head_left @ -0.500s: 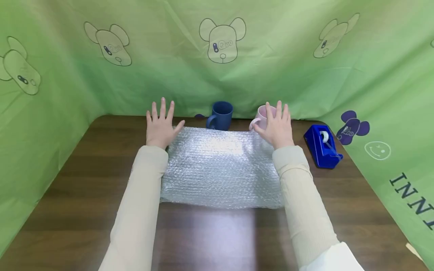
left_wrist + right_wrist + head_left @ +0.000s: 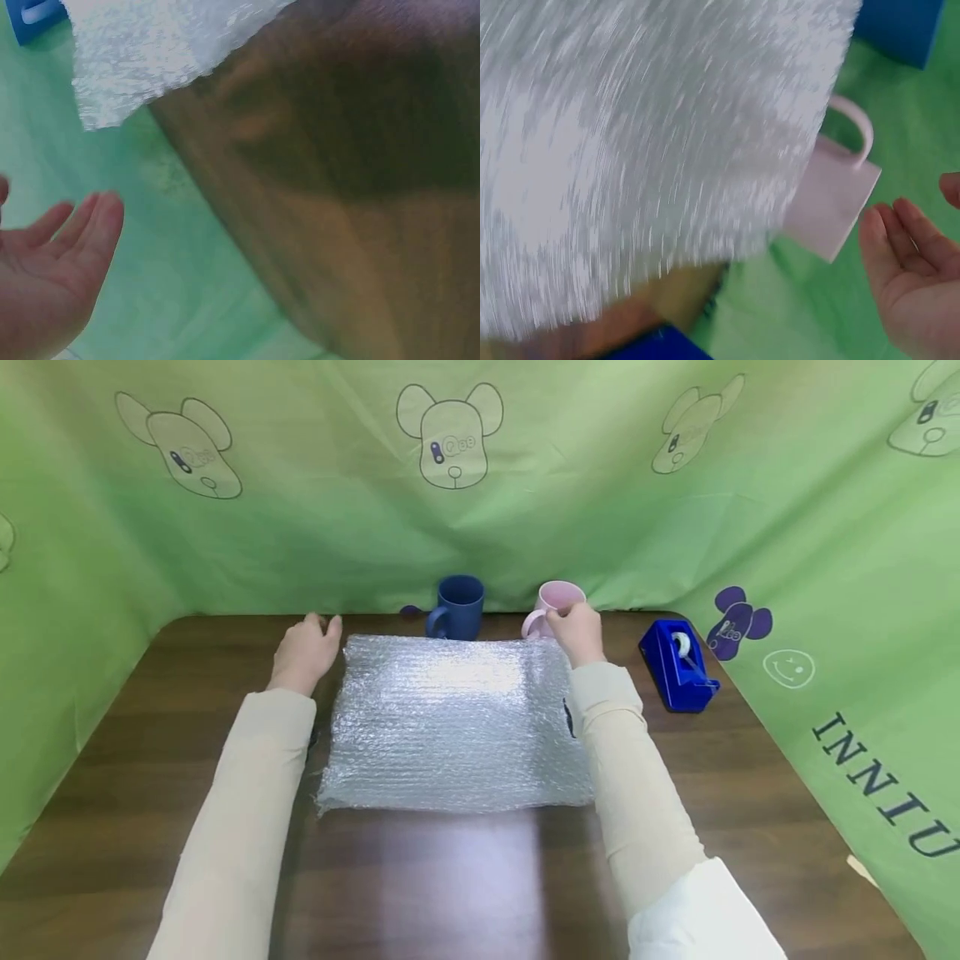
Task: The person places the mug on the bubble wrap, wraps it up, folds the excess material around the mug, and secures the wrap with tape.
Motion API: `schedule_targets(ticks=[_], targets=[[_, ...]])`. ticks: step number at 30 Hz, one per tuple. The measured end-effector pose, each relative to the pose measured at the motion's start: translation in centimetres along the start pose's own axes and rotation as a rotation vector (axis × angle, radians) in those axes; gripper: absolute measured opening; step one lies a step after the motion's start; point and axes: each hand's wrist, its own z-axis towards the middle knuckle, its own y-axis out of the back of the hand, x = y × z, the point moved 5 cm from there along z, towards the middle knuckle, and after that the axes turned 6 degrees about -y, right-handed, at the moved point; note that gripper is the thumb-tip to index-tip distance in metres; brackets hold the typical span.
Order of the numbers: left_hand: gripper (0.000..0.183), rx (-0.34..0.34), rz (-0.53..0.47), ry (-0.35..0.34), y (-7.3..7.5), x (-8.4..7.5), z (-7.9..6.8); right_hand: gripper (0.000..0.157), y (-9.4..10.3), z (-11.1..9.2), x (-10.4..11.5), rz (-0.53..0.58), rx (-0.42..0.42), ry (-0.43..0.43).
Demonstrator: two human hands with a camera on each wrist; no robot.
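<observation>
right hand [image 2: 579,633] blocks part of the pink mug [image 2: 561,594] from the head cam so I can't really tell if they're touching, the bubble wrap [image 2: 645,135] is pretty smeary in the right-wrist view, and the left-wrist frame crops the left hand [image 2: 52,281].

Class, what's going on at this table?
A person's left hand and right hand, both empty, are by the far corners of a shiny, rectangular sheet of bubble wrap on a brown wood-grain table. Behind the wrap stand a dark blue, round mug and a pale pink, round mug; a bright blue tape dispenser sits to the right.
</observation>
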Motion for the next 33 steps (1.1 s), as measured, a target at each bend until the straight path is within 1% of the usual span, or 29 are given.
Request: schedule_targets(ticks=[2,5,8,10,12,13,15,17,19,20,22,23,25,26,28,31,32,33], targets=[[0.06,0.032,-0.02,0.013,-0.3,1.1,-0.4,0.032,-0.9,0.0,0.1,0.079,0.024,-0.043],[0.059,0.1,-0.048,0.024,-1.2,2.4,-0.9,0.035,-1.8,-0.4,0.0,0.184,0.066,-0.117],[0.06,0.177,-0.074,0.026,-2.5,3.2,-1.6,0.042,-2.5,-0.6,-0.4,0.282,0.123,-0.166],[0.06,0.224,-0.097,0.036,-3.3,3.6,-2.1,0.043,-3.0,-0.7,-0.6,0.352,0.163,-0.194],[0.06,0.245,-0.105,0.045,-4.0,3.9,-2.7,0.043,-3.7,-0.3,-0.9,0.403,0.197,-0.218],[0.059,0.247,-0.111,0.05,-4.3,4.1,-2.9,0.043,-4.3,0.3,-1.4,0.43,0.208,-0.229],[0.057,0.253,-0.136,0.066,-4.7,4.4,-3.2,0.039,-5.9,2.3,-3.2,0.484,0.219,-0.243],[0.055,0.25,-0.165,0.073,-5.1,4.5,-3.4,0.034,-8.4,5.6,-5.9,0.516,0.216,-0.252],[0.054,0.247,-0.21,0.078,-5.3,4.6,-3.6,0.034,-11.0,8.9,-8.5,0.546,0.217,-0.249],[0.054,0.247,-0.228,0.083,-5.4,4.6,-3.7,0.034,-12.1,10.3,-9.6,0.569,0.214,-0.249],[0.053,0.236,-0.246,0.088,-5.5,4.5,-3.8,0.038,-13.8,12.1,-11.0,0.59,0.224,-0.261],[0.053,0.229,-0.252,0.09,-5.4,4.5,-3.8,0.041,-14.3,12.5,-11.2,0.596,0.247,-0.264],[0.052,0.216,-0.245,0.094,-5.4,4.4,-3.8,0.045,-15.1,13.1,-11.5,0.624,0.247,-0.265],[0.052,0.212,-0.237,0.092,-5.4,4.4,-3.7,0.045,-15.3,13.4,-11.7,0.637,0.23,-0.261],[0.051,0.207,-0.223,0.084,-5.5,4.3,-3.5,0.045,-15.4,13.3,-11.6,0.668,0.256,-0.262],[0.05,0.209,-0.218,0.078,-5.7,4.2,-3.4,0.043,-15.4,13.7,-11.9,0.716,0.221,-0.234],[0.05,0.208,-0.217,0.079,-5.7,4.2,-3.3,0.042,-15.4,13.7,-11.9,0.731,0.236,-0.246],[0.05,0.208,-0.219,0.081,-5.7,4.2,-3.4,0.042,-15.5,13.9,-12.0,0.732,0.232,-0.257]])
